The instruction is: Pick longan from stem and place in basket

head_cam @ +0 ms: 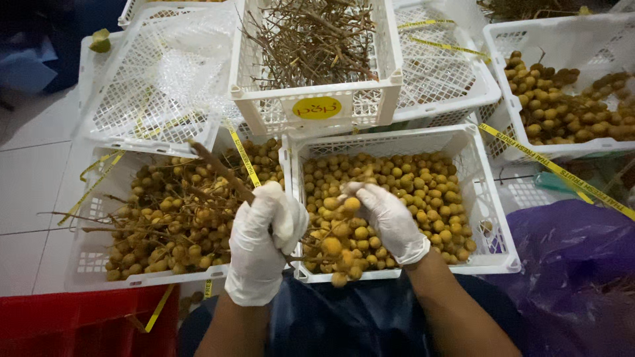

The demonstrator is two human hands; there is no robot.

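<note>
**Stripping longans from the stem, mid-bunch**

Nearest: dark blue apron over the lap, a red crate (79, 324) at lower left, purple plastic sheeting (569, 264) at lower right.

Both hands gloved in white. Left hand (261, 241) closed around the woody stem (221, 168) of a longan bunch (340, 241), stem angling up and left out of the fist. Right hand (390, 218) closed on fruit at the top of the bunch, fingers pinched narrow on one or two longans. The bunch hangs over the near rim of the white lattice crate (493, 218) directly ahead, which holds loose, stemless fruit.

Judgement: plucking step, bunch well laden. Next pull likely needs a firm hold on the stem and a twist at each fruit's base so the skin does not tear, with fruit dropping inside the rim.

Left of it, a crate of unpicked longans on branches (172, 218). Behind, a crate of bare twigs (311, 39), flanked by empty white crates (152, 79). Far right, another crate of longans (569, 106). Yellow strapping tape (562, 173) strewn about.

No counter; crates sit on the pale tiled floor (33, 178).
</note>
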